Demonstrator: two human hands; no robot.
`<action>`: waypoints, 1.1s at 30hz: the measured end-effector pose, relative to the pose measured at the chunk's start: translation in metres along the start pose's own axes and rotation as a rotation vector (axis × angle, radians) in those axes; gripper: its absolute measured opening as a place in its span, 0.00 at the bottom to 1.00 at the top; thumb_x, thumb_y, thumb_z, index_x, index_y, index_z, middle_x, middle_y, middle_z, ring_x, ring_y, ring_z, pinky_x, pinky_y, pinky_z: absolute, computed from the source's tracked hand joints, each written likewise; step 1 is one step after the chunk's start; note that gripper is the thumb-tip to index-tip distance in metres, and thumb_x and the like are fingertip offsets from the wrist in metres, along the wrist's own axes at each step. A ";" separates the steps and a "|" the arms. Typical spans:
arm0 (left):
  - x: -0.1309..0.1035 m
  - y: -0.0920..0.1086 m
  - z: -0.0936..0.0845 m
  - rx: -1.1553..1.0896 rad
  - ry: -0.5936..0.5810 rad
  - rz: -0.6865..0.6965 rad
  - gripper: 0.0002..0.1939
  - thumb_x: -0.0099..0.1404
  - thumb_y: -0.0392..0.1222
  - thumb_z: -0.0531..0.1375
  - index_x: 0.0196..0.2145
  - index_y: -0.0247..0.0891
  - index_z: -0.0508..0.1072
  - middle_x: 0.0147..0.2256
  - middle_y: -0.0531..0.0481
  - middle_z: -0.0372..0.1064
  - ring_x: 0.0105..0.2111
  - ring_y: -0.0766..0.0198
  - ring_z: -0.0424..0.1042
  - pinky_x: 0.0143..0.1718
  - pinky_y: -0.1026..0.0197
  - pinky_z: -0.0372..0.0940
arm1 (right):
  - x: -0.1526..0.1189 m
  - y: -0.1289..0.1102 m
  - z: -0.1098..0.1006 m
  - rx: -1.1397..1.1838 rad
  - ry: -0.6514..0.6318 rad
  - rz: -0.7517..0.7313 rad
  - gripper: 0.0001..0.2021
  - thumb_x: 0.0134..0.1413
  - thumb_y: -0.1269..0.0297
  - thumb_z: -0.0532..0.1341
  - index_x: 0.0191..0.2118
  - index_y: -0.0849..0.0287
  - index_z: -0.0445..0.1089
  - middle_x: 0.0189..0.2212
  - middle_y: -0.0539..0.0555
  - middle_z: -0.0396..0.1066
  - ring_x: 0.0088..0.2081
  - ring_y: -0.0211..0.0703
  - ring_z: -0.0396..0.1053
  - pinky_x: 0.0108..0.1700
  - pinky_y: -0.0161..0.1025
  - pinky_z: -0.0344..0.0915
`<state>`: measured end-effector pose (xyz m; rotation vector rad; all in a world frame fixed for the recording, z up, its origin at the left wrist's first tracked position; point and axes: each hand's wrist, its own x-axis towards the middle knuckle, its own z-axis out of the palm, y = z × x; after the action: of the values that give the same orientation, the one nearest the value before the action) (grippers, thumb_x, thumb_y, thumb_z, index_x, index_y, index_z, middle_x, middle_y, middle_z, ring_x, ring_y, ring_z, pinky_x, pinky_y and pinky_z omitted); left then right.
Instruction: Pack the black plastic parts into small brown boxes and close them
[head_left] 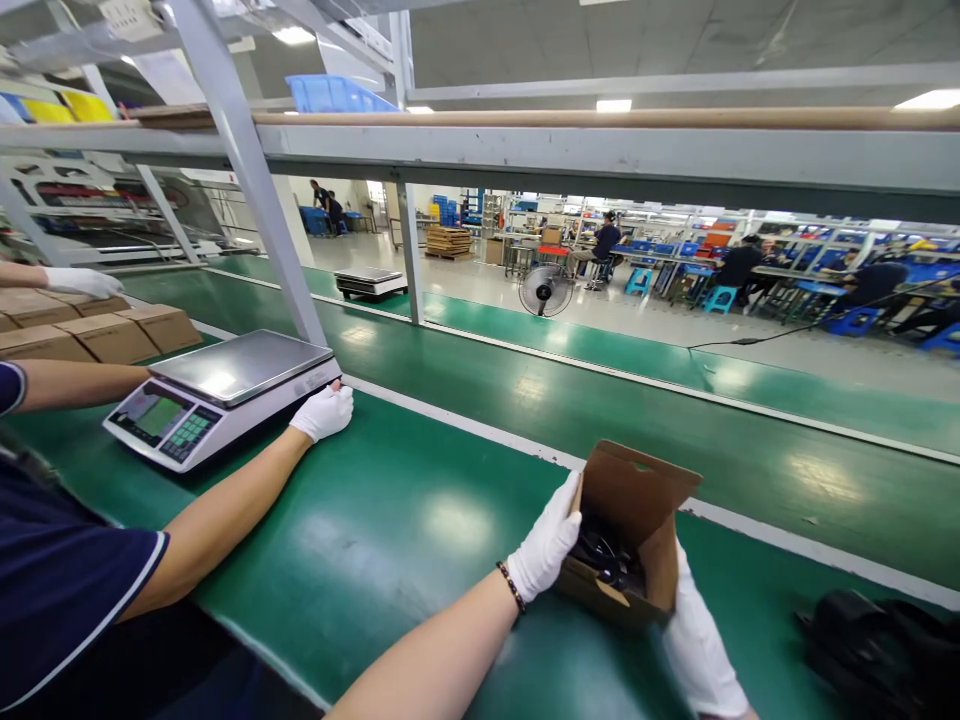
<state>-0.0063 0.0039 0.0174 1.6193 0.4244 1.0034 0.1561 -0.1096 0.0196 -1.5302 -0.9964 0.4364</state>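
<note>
Between my two white-gloved hands is a small brown cardboard box (628, 600) with its lid flap standing up. Black, shiny items (609, 552), perhaps coiled cable, lie inside; their exact kind is hard to make out. My left hand (546, 540) grips the box's left wall, thumb near the upper edge. Against the right side of the box rests my right hand (697, 635), its fingers mostly hidden behind the cardboard. The box is slightly tilted toward me over the green work surface (420, 540).
To the left, a co-worker's gloved hand (324, 412) touches a digital scale (247, 370). Closed cardboard boxes (112, 335) sit beyond it, near another gloved hand (82, 283). A dark, blurred object (885, 650) lies at right. A metal post (247, 170) and overhead shelf (570, 150) frame the bench.
</note>
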 end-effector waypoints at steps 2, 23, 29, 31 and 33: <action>-0.004 0.002 0.003 0.068 -0.043 -0.096 0.45 0.62 0.58 0.56 0.66 0.41 0.37 0.67 0.45 0.36 0.66 0.51 0.40 0.66 0.46 0.40 | 0.000 -0.010 0.009 0.083 -0.041 0.177 0.34 0.57 0.42 0.48 0.66 0.49 0.44 0.62 0.54 0.55 0.58 0.53 0.59 0.57 0.52 0.61; -0.001 0.028 -0.006 0.536 -0.263 0.455 0.32 0.54 0.60 0.61 0.53 0.43 0.63 0.49 0.42 0.65 0.49 0.49 0.68 0.64 0.37 0.39 | -0.001 0.004 -0.045 -0.684 -0.302 -0.741 0.32 0.56 0.49 0.57 0.64 0.53 0.51 0.63 0.57 0.51 0.63 0.61 0.48 0.54 0.59 0.63; -0.003 0.021 -0.003 0.499 -0.065 0.473 0.40 0.57 0.60 0.61 0.60 0.44 0.50 0.53 0.40 0.63 0.57 0.47 0.61 0.60 0.41 0.53 | 0.002 0.005 -0.042 -0.514 -0.173 -0.789 0.29 0.57 0.63 0.59 0.63 0.55 0.53 0.59 0.59 0.59 0.57 0.52 0.61 0.55 0.51 0.64; -0.002 0.019 -0.002 0.493 -0.031 0.498 0.36 0.59 0.60 0.60 0.59 0.44 0.54 0.51 0.41 0.64 0.55 0.50 0.64 0.60 0.42 0.54 | 0.002 0.004 -0.040 -0.450 -0.149 -0.807 0.26 0.57 0.68 0.59 0.61 0.53 0.57 0.59 0.58 0.59 0.56 0.50 0.62 0.56 0.51 0.64; -0.002 0.018 -0.002 0.498 -0.052 0.498 0.30 0.60 0.60 0.58 0.55 0.43 0.61 0.49 0.43 0.66 0.52 0.52 0.67 0.61 0.42 0.51 | 0.001 0.002 -0.039 -0.415 -0.160 -0.816 0.22 0.56 0.71 0.59 0.57 0.52 0.63 0.59 0.57 0.59 0.57 0.50 0.62 0.56 0.51 0.64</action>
<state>-0.0127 -0.0021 0.0336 2.2659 0.2462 1.2872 0.1868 -0.1328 0.0269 -1.3012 -1.8022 -0.2480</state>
